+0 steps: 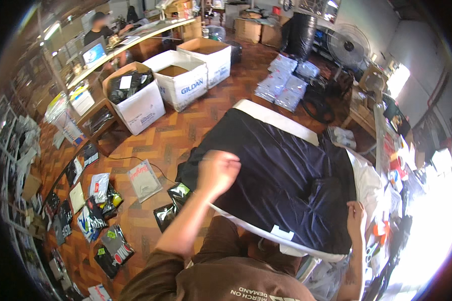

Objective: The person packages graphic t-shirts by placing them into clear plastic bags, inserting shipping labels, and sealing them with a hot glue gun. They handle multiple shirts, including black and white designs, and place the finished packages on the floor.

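Note:
A black garment (256, 169), probably a T-shirt, lies spread with creases over a white-topped table (277, 122) right before me. Over its left part is my left hand (219, 169), fingers curled and a little blurred; whether anything is between them I cannot tell. My right hand (356, 215) pinches the garment's right edge near the front corner. A small white slip (282, 232) lies on the cloth close to the near edge. Folds bunch up on the garment's right half, and pale cloth (366, 180) shows beyond that side.
Packed garments (92, 218) are scattered on the parquet floor at left. Large cartons (179, 81) stand beyond them, near a long counter (135, 41) where a person (98, 30) sits. Bagged stacks (282, 82) and a fan (348, 46) are at far right. Scissors (370, 252) lie right of me.

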Demonstrator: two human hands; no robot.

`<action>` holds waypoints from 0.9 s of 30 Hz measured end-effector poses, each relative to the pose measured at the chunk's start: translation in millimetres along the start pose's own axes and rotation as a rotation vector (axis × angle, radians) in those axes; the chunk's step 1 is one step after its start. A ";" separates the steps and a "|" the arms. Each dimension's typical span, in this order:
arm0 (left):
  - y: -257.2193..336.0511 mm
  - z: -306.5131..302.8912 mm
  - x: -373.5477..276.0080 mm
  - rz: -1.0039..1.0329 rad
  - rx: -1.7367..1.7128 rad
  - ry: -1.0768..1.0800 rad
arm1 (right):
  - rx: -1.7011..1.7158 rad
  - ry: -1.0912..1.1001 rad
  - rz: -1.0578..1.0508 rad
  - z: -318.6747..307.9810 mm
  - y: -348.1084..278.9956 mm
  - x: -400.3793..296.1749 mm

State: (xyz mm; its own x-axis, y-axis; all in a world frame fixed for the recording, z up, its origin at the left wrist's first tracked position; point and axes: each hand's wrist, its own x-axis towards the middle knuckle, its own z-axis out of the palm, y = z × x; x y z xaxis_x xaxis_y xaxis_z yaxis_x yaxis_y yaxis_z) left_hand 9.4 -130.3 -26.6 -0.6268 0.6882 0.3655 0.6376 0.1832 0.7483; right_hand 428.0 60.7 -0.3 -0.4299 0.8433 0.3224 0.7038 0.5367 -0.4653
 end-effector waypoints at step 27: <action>120.1 216.8 -10.2 1.460 0.006 -0.390 | 0.172 0.042 -0.210 48.5 45.6 48.4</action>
State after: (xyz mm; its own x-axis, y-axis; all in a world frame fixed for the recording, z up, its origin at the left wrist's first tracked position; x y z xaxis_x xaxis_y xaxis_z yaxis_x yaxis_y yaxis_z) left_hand 189.5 37.0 -60.5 0.6941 0.4005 0.5982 0.5793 -0.8040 -0.1340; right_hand 411.8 127.3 -45.9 -0.5304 0.7129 0.4587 0.4934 0.6996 -0.5168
